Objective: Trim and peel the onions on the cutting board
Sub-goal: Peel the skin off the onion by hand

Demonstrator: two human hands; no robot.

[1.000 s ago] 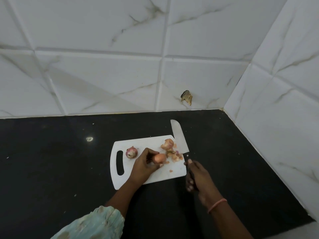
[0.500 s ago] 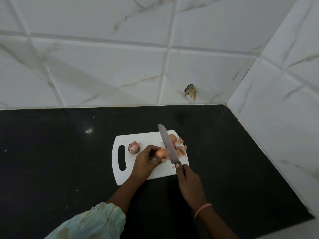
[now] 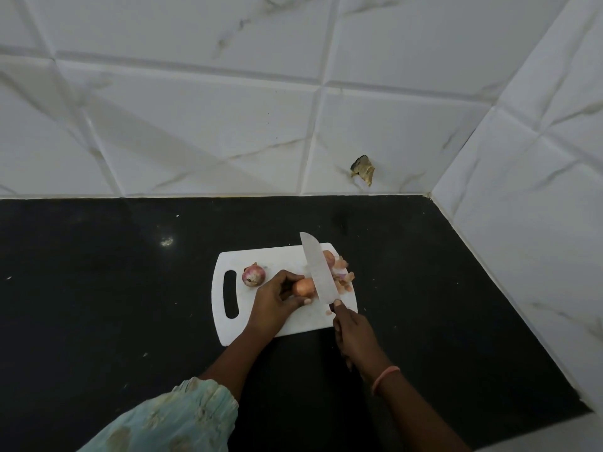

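Observation:
A white cutting board (image 3: 300,322) with a handle slot at its left lies on the black counter. My left hand (image 3: 272,303) grips a small orange-brown onion (image 3: 303,287) at the board's middle. My right hand (image 3: 354,334) holds the dark handle of a knife (image 3: 318,270). The blade lies against the right end of the held onion and points away from me. A purple, unpeeled onion (image 3: 253,274) sits at the board's left, near the slot. Another onion (image 3: 329,257) and a pile of pinkish peels (image 3: 343,275) lie at the far right corner, partly behind the blade.
The black counter (image 3: 114,305) extends left and in front of the board, with small crumbs on it. White marble-patterned tile walls (image 3: 228,125) close off the back and the right side, meeting in a corner. A chipped hole (image 3: 362,168) marks the back wall.
The knife lay at the board's right edge a second ago. My right hand lifted it and swung the blade left onto the held onion. My left hand kept its grip.

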